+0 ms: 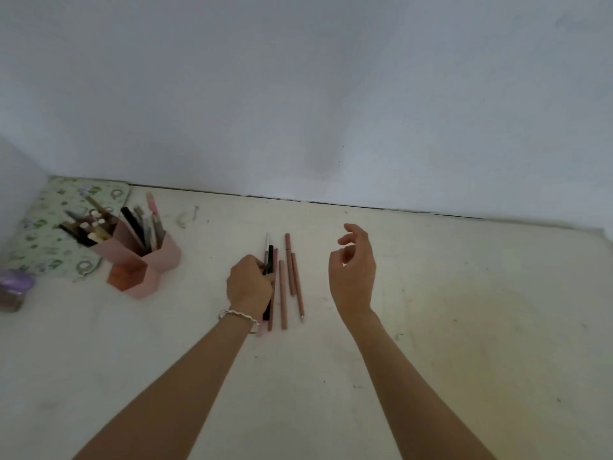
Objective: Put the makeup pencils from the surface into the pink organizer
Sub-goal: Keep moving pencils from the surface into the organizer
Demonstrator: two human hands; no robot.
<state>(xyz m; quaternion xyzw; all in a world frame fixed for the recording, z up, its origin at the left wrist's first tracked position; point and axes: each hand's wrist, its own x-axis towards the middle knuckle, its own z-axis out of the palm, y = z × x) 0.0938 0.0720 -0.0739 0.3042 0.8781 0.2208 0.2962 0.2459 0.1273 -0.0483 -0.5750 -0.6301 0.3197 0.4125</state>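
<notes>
Several makeup pencils lie side by side on the whitish surface (431, 327), pointing away from me. My left hand (249, 284), with a bracelet at the wrist, curls its fingers around a black pencil (270, 260) at the left of the row. A silver-tipped pencil (266, 244) lies beside it. To the right lie loose brown pencils (282, 293) and two more (293, 270). My right hand (353, 273) hovers to the right of the row with loosely curled fingers and holds nothing. The pink organizer (156, 260), made of hexagonal cups, stands at the left with several pencils and brushes inside.
A green patterned pouch (49, 227) lies behind the organizer in the left corner. A small purple-lidded jar (15, 290) sits at the left edge. A pale wall (331, 94) runs along the back of the surface.
</notes>
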